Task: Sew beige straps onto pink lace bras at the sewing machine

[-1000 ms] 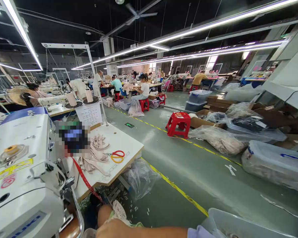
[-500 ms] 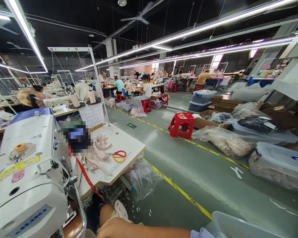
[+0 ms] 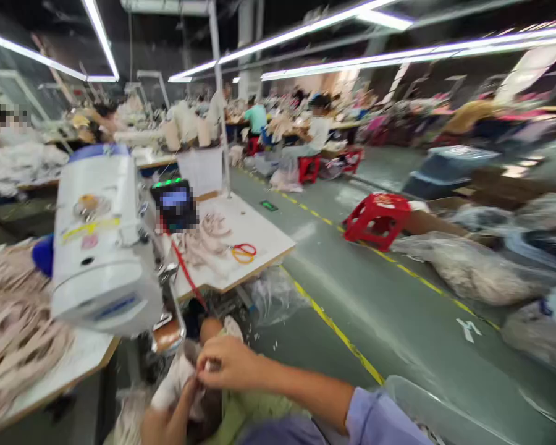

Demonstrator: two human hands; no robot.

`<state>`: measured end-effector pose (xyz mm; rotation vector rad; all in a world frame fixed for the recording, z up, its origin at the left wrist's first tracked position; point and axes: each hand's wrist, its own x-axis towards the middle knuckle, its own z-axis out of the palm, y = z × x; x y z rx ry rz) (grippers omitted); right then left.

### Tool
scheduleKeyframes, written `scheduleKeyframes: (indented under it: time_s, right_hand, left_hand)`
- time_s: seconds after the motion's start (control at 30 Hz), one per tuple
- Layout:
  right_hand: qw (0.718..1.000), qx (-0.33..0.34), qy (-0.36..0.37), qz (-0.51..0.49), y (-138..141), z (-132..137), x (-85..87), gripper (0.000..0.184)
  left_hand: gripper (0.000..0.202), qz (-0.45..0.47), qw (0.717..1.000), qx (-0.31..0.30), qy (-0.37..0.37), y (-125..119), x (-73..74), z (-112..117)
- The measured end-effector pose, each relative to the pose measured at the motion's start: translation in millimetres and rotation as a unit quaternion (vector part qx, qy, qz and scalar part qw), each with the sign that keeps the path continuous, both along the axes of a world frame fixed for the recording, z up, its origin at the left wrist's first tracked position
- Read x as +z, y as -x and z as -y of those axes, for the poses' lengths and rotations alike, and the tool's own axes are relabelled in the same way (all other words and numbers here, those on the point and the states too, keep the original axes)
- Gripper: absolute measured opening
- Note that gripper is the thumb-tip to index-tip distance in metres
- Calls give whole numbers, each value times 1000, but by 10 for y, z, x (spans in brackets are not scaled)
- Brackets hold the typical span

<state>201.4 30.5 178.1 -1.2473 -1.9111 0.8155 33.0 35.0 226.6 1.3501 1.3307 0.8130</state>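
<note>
Low in the picture, my right hand point(image 3: 227, 364) is closed in a pinch on a pale piece of fabric point(image 3: 178, 380) in my lap. My left hand point(image 3: 167, 417) comes up from the bottom edge with its fingers closed on the same fabric, just under the right hand. Both hands sit in front of a white sewing machine point(image 3: 102, 241), below the edge of its table point(image 3: 264, 247). The picture is smeared by motion.
Red-and-yellow scissors point(image 3: 243, 252) and beige fabric pieces point(image 3: 204, 238) lie on the table. More beige pieces point(image 3: 13, 321) pile at the left. A red stool point(image 3: 375, 219), bagged goods point(image 3: 472, 269) and a clear bin point(image 3: 426, 414) line the aisle. Other people sew at far tables.
The view has swung down and left. My left hand has come into sight, and both hands have met on the pale fabric in my lap.
</note>
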Motion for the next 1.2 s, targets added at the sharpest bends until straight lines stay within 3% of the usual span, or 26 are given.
scheduleKeyframes:
  time_s: [0.07,0.13,0.27,0.47,0.6,0.77,1.07,1.2]
  right_hand:
    - [994,7,75,-80,-52,16,103,14]
    - [983,9,134,-123,-102,-20,151,18]
    - [984,1,154,-90,-123,-30,199,15]
    - [990,7,141,-24,-66,5,301,10]
    - [995,37,91,28,-60,-12,308,11]
    - [995,52,56,56,-48,-11,303,16]
    - [985,74,153,-27,-88,-105,395,15]
    - [968,82,230,-47,-128,-184,357,16]
  left_hand:
    - [30,-6,999,20,42,123,-127,31]
    - [32,108,989,-5,98,214,-236,34]
    - [38,151,978,3,144,257,-317,-7]
    - [34,166,972,-62,152,278,-251,-9]
    - [28,74,988,-105,85,320,-178,-4]
    - [29,-20,993,-109,29,263,-50,12]
    - [25,-37,991,-125,33,204,22,-22]
    - [23,-25,990,-133,38,233,7,-69]
